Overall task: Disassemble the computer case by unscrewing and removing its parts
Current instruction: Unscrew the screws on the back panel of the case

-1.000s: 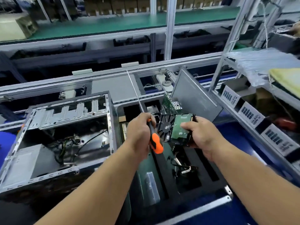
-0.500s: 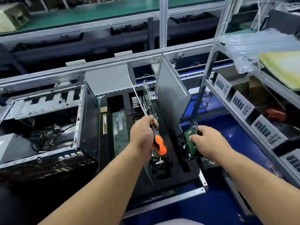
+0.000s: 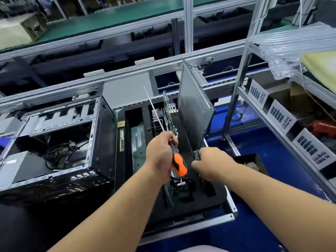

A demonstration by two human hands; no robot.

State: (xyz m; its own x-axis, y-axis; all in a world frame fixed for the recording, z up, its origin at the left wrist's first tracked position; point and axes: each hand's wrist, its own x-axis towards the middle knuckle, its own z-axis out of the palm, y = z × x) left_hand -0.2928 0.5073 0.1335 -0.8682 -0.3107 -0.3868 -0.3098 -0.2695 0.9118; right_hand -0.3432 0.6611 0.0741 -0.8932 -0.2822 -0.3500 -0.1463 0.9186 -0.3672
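Gripping a dark part (image 3: 197, 155), right hand (image 3: 211, 163) over foam tray (image 3: 209, 199).

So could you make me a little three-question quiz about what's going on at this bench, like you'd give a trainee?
1. True or false: the left hand grips a screwdriver with an orange and black handle.
2. Where does the opened computer case stand relative to the black foam tray? A) to its left B) to its right C) on top of it
3. Fill in: the grey side panel stands ____ in the tray, not flat.

Key: 1 true. 2 A. 3 upright. The right hand holds a dark part low at the tray; what it is cannot be told.
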